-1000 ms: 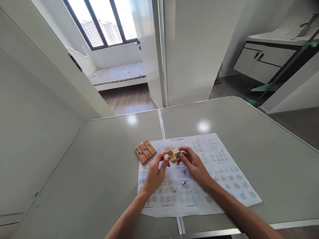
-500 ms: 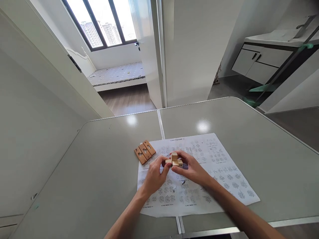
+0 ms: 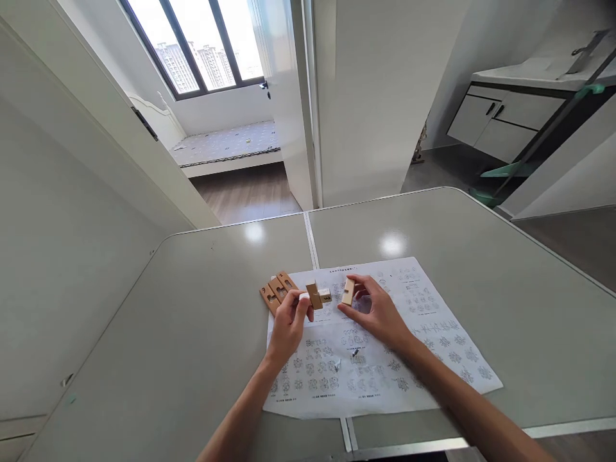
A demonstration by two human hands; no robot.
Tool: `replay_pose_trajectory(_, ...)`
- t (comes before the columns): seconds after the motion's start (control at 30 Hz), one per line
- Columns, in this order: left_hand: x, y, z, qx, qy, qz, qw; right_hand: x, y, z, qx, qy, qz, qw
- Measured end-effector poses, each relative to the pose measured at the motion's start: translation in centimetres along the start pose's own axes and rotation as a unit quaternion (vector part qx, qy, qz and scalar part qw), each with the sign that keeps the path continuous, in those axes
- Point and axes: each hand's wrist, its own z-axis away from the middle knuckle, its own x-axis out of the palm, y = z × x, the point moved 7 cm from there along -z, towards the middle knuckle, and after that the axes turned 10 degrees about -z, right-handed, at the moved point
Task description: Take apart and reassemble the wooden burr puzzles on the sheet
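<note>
My left hand is closed on a light wooden puzzle assembly, crossed notched pieces with a mark on one end. Between the thumb and fingers of my right hand is a separate notched wooden puzzle piece, tilted upright and apart from the assembly. Both hands are above a large instruction sheet printed with many small diagrams. Just behind my left hand lie brown wooden boards, side by side, with cut-outs and numbers; my fingers hide part of them.
The grey-green table has a metal seam and a raised pale edge. Two small dark bits, one of them, sit on the sheet. Beyond the table are a half-open door, a bed and a sink cabinet.
My hands have moved apart. The right hand has drawn one notched piece away to the right, while the left has shifted left and up with the rest of the assembly.
</note>
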Motion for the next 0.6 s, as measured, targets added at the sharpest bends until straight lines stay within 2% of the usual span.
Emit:
replay_pose_trajectory(0.1, 0.8, 0.4, 0.1, -0.021, -0.025, 0.067, 0.997, 1.1, -0.3, 0.2, -0.063, -0.019, 0.07, 0.995)
replay_pose_trajectory(0.23, 1.5, 0.5, 0.2, -0.047, -0.055, 0.099, 0.992, 1.7, -0.3, 0.5, -0.093, -0.051, 0.103, 0.989)
replay_pose_trajectory(0.33, 2.0, 0.3, 0.4, -0.06, -0.07, 0.087, 0.992, 1.8, -1.2, 0.7, -0.109, -0.065, 0.08, 0.989)
replay_pose_trajectory(0.47, 2.1, 0.2, 0.5, -0.06, -0.064, 0.074, 0.993, 1.7, -2.5, 0.9, -0.124, -0.081, 0.005, 0.989)
replay_pose_trajectory(0.6, 2.3, 0.7, 0.6, -0.049, -0.085, 0.059, 0.993, 2.0, -2.4, 0.9, -0.109, -0.102, -0.012, 0.989)
